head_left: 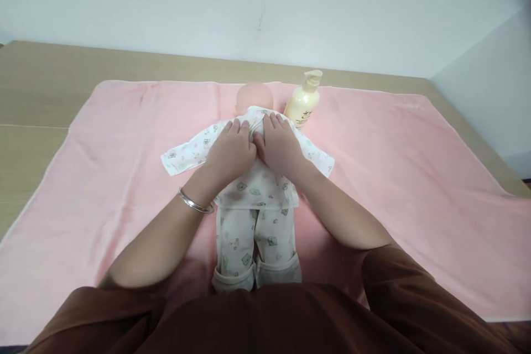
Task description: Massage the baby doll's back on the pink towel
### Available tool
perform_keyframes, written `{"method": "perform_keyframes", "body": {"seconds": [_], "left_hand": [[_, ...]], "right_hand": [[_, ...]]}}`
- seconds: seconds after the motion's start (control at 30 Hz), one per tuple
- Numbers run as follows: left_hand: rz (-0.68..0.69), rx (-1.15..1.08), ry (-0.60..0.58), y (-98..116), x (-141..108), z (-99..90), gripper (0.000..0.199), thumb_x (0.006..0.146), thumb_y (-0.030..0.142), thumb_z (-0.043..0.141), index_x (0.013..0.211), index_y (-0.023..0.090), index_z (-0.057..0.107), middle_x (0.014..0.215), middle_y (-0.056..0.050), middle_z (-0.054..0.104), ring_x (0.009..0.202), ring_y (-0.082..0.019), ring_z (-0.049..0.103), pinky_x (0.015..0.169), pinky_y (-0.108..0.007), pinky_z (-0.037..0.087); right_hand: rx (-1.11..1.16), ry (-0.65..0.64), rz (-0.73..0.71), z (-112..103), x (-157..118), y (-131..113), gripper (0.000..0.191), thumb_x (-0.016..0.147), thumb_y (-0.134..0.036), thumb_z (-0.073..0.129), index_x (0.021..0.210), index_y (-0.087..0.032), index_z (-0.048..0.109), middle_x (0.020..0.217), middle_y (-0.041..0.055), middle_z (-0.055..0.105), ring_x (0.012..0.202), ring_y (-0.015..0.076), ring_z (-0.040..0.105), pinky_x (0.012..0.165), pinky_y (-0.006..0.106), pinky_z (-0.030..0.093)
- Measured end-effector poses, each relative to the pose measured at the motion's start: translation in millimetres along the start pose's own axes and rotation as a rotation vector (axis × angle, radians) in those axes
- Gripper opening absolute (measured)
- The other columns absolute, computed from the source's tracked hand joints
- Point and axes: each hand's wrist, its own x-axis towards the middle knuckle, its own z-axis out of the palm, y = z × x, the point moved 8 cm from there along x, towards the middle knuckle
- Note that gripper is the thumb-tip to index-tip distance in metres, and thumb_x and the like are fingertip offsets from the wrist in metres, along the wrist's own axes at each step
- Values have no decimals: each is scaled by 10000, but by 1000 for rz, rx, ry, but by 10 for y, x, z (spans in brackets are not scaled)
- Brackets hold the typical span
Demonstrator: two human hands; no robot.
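Resting on the doll (255, 191), both hands palm-down. Left hand (233, 146) on upper part of the shirt (265, 196), fingers stretched out, loose, not clenched. Right hand (279, 142) beside it, fingers likewise extended and released, thumb angled in close to the left hand; whether either thumb pinches cloth, can't tell. Shirt creased between the two hands.

Doll lies mid-blanket, head (254, 98) at the far end, legs toward the person; which way it faces, can't tell. White printed shirt, sleeves spread to both sides; matching trousers (236, 238), pale cuffs at the near ends.

One container: cream pump bottle (302, 105), upright on the blanket, just right of the doll's head, near the right hand, apart from it. Pump top (314, 77) fitted, dark print on front. Contents and fill level: can't tell.

Pink blanket (394, 177) under everything, wrinkled, spread over wooden table (37, 88). Silver bracelet (194, 203) on left wrist. Pale wall (352, 11) behind.
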Motion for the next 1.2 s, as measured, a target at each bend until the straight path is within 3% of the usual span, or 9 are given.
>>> {"method": "perform_keyframes", "body": {"seconds": [0.13, 0.2, 0.33, 0.43, 0.53, 0.7, 0.87, 1.0, 1.2], "left_hand": [[-88, -96, 37, -279, 198, 41, 351, 950, 232, 338, 1089, 143, 648, 1179, -183, 701, 1177, -306, 644, 1109, -501, 525], [-133, -87, 87, -339, 229, 59, 374, 975, 246, 310, 1098, 144, 647, 1218, -189, 694, 1216, -300, 632, 1142, -491, 504], [-120, 3, 107, -150, 102, 84, 519, 1008, 234, 276, 1371, -24, 542, 1522, -291, 510, 1512, -351, 424, 1311, -528, 284], [-170, 62, 74, -27, -46, 83, 630, 1042, 325, 281, 1495, -94, 409, 1564, -348, 433, 1526, -405, 400, 1281, -554, 327], [-157, 98, 94, 12, -106, 63, 626, 1044, 337, 289, 1487, -82, 431, 1544, -347, 463, 1507, -406, 430, 1260, -557, 360], [-2, 76, 48, -136, 69, 116, 494, 1018, 279, 291, 1268, 25, 632, 1459, -267, 578, 1456, -377, 474, 1247, -576, 357], [-179, -94, 28, -462, 237, 75, 509, 1004, 384, 288, 1245, 102, 637, 1306, -198, 685, 1188, -317, 641, 1076, -504, 512], [-223, -110, 58, -470, 231, 90, 526, 996, 419, 316, 1235, 86, 646, 1277, -194, 696, 1212, -328, 626, 1111, -498, 480], [-220, -50, 85, -487, 241, 139, 534, 1018, 416, 336, 1334, 79, 603, 1378, -193, 653, 1302, -334, 586, 1174, -508, 438]], "right_hand": [[-51, -2, -22, -38, -247, -247, 624, 1040, -293, 343, 1546, 69, 399, 1598, 301, 414, 1538, 393, 377, 1292, 561, 297], [-53, -27, -26, -56, -294, -304, 622, 1029, -276, 372, 1550, 63, 400, 1610, 301, 392, 1547, 393, 361, 1303, 544, 288], [43, -60, 5, -45, -105, -131, 609, 1025, -252, 323, 1547, 49, 412, 1616, 251, 419, 1557, 348, 358, 1313, 488, 292], [90, -71, 31, 11, 103, 68, 624, 1012, -254, 306, 1535, 73, 400, 1610, 256, 423, 1546, 352, 371, 1302, 519, 300], [45, -60, 30, 30, 157, 112, 637, 1006, -253, 321, 1543, 85, 375, 1631, 262, 385, 1559, 366, 338, 1305, 539, 277], [-87, -61, 33, -42, -160, -182, 599, 1042, -249, 337, 1565, 41, 385, 1610, 270, 414, 1525, 429, 377, 1266, 605, 311], [-145, -49, -68, -98, -390, -469, 586, 1016, -205, 408, 1559, 14, 424, 1608, 283, 409, 1519, 450, 383, 1252, 584, 347], [51, -37, 12, -62, -143, -200, 594, 1051, -296, 334, 1557, 2, 421, 1626, 199, 428, 1556, 335, 362, 1301, 504, 312], [45, -42, 89, 72, 77, 62, 677, 1023, -344, 371, 1588, 27, 336, 1694, 220, 278, 1614, 320, 225, 1352, 516, 149]]}}
